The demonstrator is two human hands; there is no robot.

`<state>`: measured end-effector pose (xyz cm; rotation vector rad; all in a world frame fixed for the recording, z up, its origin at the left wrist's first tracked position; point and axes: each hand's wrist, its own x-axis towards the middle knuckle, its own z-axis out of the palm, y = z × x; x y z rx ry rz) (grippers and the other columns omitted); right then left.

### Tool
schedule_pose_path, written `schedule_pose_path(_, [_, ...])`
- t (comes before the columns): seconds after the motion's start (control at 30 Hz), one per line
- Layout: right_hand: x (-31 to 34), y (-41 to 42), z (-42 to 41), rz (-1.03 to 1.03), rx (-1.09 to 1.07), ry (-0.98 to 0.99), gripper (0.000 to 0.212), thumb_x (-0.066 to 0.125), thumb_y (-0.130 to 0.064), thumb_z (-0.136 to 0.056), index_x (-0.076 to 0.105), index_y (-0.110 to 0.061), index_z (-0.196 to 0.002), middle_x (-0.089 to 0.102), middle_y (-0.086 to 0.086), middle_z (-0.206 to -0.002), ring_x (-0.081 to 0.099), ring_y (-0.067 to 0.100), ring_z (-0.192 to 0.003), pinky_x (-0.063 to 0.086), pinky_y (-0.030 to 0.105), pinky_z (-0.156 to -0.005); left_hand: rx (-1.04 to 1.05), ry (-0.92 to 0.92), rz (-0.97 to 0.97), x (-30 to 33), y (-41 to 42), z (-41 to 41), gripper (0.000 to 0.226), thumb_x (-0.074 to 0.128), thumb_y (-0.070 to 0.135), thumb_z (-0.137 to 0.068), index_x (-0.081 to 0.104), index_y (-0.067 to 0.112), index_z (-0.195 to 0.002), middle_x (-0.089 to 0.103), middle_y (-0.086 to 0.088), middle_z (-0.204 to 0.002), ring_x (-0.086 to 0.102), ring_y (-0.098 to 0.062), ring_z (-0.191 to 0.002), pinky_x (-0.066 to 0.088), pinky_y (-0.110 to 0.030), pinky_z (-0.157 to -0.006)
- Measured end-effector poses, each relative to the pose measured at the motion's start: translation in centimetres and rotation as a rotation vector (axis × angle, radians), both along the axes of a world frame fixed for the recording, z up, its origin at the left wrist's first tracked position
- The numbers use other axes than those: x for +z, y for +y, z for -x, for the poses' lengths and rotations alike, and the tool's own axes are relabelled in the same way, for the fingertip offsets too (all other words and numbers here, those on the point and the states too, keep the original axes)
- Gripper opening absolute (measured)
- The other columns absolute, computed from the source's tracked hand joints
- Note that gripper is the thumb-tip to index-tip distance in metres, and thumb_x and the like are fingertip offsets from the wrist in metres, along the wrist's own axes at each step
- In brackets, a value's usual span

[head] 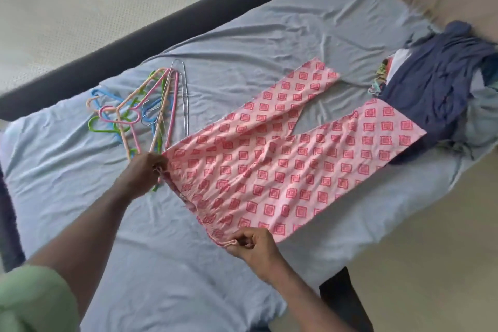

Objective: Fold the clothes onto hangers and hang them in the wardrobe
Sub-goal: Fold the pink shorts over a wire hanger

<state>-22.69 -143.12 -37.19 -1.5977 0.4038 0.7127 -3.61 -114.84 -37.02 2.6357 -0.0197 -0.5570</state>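
A: Entry, bed [134,264] first. You stand at its near edge; a pale blue sheet covers it, rumpled. No wardrobe in view.

B: And the garment you are working?

A: Pink patterned trousers [269,164] lie spread flat across the middle of the bed, waistband toward you, both legs running away to the far right. The right leg's end touches the pile of clothes [436,94], a dark blue piece on top with other items under it, hard to tell apart.

B: Progress, as you judge it?

A: Early. Trousers are laid out, not yet folded, and no hanger is in them. The pile is untouched as it lies, so several garments are left. Nothing visible is hung.

B: Hangers?

A: A loose bunch of hangers [140,113], coloured plastic with a few thin wire ones, lies on the sheet just beside the waistband's left corner. Some ends sit under or against your left hand; which, I cannot tell.

B: Grip state?

A: Your left hand [145,172] pinches the far corner of the waistband. Your right hand [253,248] pinches the near corner, fingers curled round the gathered edge. Waistband is stretched between the two.

B: Next, in your estimate?

A: Likely fold leg onto leg, then thread a hanger.
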Motion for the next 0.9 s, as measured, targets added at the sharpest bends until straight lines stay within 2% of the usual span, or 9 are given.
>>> schedule_pose_path(0.1, [-1.2, 3.3, 1.4, -0.021, 0.071, 0.020, 0.032, 0.084, -0.004, -0.079, 0.077, -0.035, -0.086, 0.079, -0.009, -0.091, 0.072, 0.006, -0.087, 0.056, 0.024, -0.084, -0.026, -0.017, -0.048, -1.5, 3.5, 2.0, 0.035, 0.057, -0.025, -0.071, 0.076, 0.000, -0.085, 0.074, -0.016, -0.082, 0.068, -0.033, -0.076, 0.050, -0.034, -0.071])
schedule_pose_path(0.27, [-3.2, 6.4, 2.8, -0.023, 0.166, 0.068, 0.041, 0.084, -0.003, -0.080, 0.074, -0.043, -0.078, 0.074, -0.024, -0.079, 0.068, -0.007, -0.080, 0.051, 0.014, -0.080, -0.085, 0.038, -0.118, -2.4, 5.7, 4.0, 0.031, 0.061, -0.022, -0.072, 0.074, 0.004, -0.084, 0.074, -0.013, -0.085, 0.069, -0.033, -0.081, 0.046, -0.031, -0.070])
schedule_pose_path(0.33, [-3.7, 6.8, 3.2, -0.007, 0.244, 0.096, 0.031, 0.081, -0.007, -0.082, 0.076, -0.037, -0.087, 0.074, -0.023, -0.084, 0.068, -0.007, -0.083, 0.052, 0.014, -0.081, -0.084, 0.062, -0.143, -2.8, 5.8, 5.0, 0.037, 0.061, -0.021, -0.073, 0.076, 0.005, -0.095, 0.075, -0.016, -0.103, 0.069, -0.037, -0.095, 0.051, -0.037, -0.080])
schedule_pose_path(0.4, [-3.8, 6.4, 3.1, 0.021, 0.303, 0.107, 0.025, 0.081, -0.014, -0.083, 0.076, -0.036, -0.094, 0.075, -0.015, -0.100, 0.068, -0.005, -0.089, 0.052, 0.011, -0.082, -0.015, 0.066, -0.187, -3.0, 5.4, 6.1, 0.048, 0.061, -0.018, -0.075, 0.076, 0.011, -0.110, 0.069, -0.012, -0.128, 0.065, -0.039, -0.111, 0.052, -0.044, -0.092])
schedule_pose_path(0.47, [-4.1, 5.1, 2.3, 0.055, 0.300, 0.088, 0.028, 0.080, -0.013, -0.084, 0.074, -0.036, -0.099, 0.073, -0.014, -0.104, 0.066, -0.009, -0.087, 0.050, 0.008, -0.077, 0.087, 0.053, -0.215, -3.2, 4.5, 7.2, 0.048, 0.064, -0.012, -0.077, 0.075, 0.015, -0.115, 0.067, -0.011, -0.132, 0.064, -0.040, -0.113, 0.053, -0.049, -0.093])
schedule_pose_path(0.53, [-4.4, 2.6, 0.8, 0.160, 0.209, 0.062, 0.027, 0.074, -0.007, -0.088, 0.076, -0.025, -0.108, 0.073, -0.009, -0.099, 0.067, 0.000, -0.086, 0.054, 0.014, -0.076, 0.151, 0.045, -0.192, -3.2, 2.7, 8.3, 0.037, 0.073, -0.003, -0.078, 0.076, 0.014, -0.111, 0.071, -0.018, -0.120, 0.066, -0.043, -0.106, 0.053, -0.051, -0.090])
schedule_pose_path(0.63, [-4.5, -3.4, -2.4, 0.377, 0.038, 0.033, 0.025, 0.066, -0.001, -0.091, 0.074, -0.017, -0.108, 0.072, -0.004, -0.100, 0.068, 0.013, -0.092, 0.059, 0.030, -0.084, 0.145, 0.050, -0.111, -3.4, -1.5, 9.3, 0.025, 0.079, 0.008, -0.081, 0.077, 0.015, -0.105, 0.074, -0.016, -0.110, 0.069, -0.039, -0.098, 0.054, -0.047, -0.086])
schedule_pose_path(0.73, [-4.3, -10.8, -5.7, 0.552, -0.134, 0.022, 0.020, 0.067, -0.002, -0.091, 0.071, -0.016, -0.104, 0.069, -0.002, -0.098, 0.067, 0.020, -0.093, 0.056, 0.031, -0.080, 0.092, 0.053, 0.014, -3.6, -7.7, 8.4, 0.021, 0.079, 0.010, -0.084, 0.077, 0.013, -0.105, 0.075, -0.010, -0.110, 0.071, -0.030, -0.098, 0.054, -0.042, -0.088])
schedule_pose_path(0.9, [-5.1, -22.4, -10.7, 0.767, -0.390, 0.079, 0.017, 0.070, -0.011, -0.091, 0.068, -0.010, -0.107, 0.070, 0.011, -0.111, 0.063, 0.031, -0.103, 0.049, 0.033, -0.087, -0.002, 0.175, 0.189, -4.2, -19.4, 3.5, 0.025, 0.076, 0.019, -0.089, 0.074, 0.020, -0.113, 0.072, -0.001, -0.121, 0.067, -0.026, -0.111, 0.051, -0.038, -0.096])
